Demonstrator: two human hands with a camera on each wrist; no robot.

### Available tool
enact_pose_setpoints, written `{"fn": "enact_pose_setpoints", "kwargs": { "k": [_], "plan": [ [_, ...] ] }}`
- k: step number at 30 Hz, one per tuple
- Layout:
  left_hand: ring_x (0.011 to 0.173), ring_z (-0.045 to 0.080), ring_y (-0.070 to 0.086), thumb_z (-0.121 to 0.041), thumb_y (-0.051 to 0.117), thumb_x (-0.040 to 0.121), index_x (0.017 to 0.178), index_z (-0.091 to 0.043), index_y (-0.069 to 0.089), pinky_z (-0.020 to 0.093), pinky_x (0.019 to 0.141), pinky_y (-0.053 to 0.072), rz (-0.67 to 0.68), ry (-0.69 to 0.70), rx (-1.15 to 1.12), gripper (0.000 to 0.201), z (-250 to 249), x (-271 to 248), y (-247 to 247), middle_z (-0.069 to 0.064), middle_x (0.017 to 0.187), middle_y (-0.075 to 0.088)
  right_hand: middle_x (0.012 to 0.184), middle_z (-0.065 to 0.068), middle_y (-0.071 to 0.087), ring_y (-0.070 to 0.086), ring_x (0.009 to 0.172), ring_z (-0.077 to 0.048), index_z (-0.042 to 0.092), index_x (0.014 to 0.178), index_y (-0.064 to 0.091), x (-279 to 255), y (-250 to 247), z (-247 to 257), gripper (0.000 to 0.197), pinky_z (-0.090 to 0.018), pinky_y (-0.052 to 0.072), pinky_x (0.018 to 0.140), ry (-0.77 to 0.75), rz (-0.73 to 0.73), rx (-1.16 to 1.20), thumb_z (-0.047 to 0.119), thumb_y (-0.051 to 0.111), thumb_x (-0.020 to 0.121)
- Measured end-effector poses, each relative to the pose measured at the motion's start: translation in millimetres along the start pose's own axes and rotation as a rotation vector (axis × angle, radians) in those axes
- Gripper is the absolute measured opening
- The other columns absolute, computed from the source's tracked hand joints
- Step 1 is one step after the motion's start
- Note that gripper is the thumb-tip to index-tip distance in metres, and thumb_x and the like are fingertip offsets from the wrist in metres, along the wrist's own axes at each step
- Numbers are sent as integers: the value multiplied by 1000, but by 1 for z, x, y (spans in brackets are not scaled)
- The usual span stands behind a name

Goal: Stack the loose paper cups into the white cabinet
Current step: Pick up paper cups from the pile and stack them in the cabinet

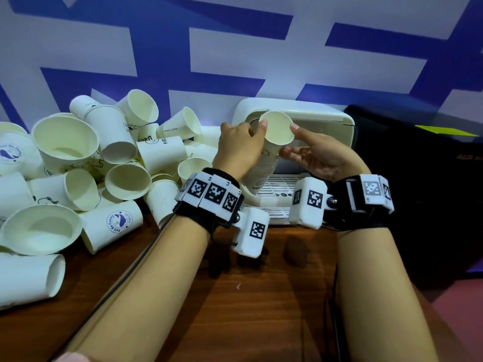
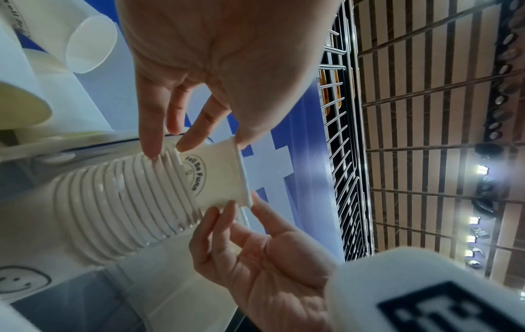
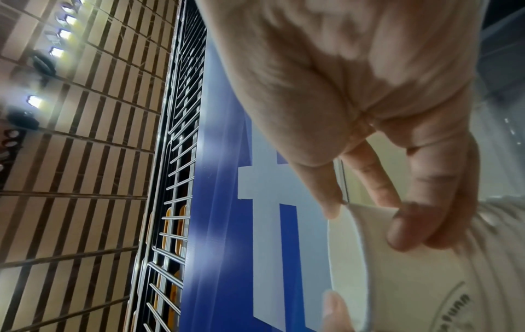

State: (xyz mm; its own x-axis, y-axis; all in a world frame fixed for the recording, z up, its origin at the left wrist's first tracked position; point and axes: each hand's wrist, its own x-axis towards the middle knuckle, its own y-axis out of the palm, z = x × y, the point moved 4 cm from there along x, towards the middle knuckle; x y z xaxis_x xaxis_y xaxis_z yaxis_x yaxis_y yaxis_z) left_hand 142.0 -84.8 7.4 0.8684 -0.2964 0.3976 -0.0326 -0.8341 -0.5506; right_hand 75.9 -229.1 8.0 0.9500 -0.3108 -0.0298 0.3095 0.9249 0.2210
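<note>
Together, both hands pinch the top cup (image 1: 277,131) of the nested stack (image 2: 119,206): left hand (image 1: 239,150) grip curled round its left rim, right hand (image 1: 317,159) fingertips on the right.

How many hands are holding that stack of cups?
2: the left hand grips the stack of cups from its left, the right hand pinches its top cup from the right.

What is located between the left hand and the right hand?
The top cup of the nested stack, held between the left hand and right hand at its rim; clearest in the head view.
</note>
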Motion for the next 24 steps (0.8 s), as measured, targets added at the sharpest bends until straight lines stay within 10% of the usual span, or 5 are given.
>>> {"fn": "enact_pose_setpoints", "kwargs": {
  "k": [10,24],
  "plan": [
    [111,28,50,-44,42,98,107,-13,51,30,82,34,26,-94,-80,34,8,3,3,12,119,56,124,-32,51,69,52,-19,5,119,46,-1,7,-8,30,-16,52,47,54,-17,19,25,53,99],
    [96,30,64,-42,48,94,85,-15,59,39,90,51,1,-96,-170,31,4,-2,1,11,97,69,95,-25,61,70,55,-20,3,102,55,-2,6,-10,25,-17,53,48,56,31,13,28,52,99]
  ]
}}
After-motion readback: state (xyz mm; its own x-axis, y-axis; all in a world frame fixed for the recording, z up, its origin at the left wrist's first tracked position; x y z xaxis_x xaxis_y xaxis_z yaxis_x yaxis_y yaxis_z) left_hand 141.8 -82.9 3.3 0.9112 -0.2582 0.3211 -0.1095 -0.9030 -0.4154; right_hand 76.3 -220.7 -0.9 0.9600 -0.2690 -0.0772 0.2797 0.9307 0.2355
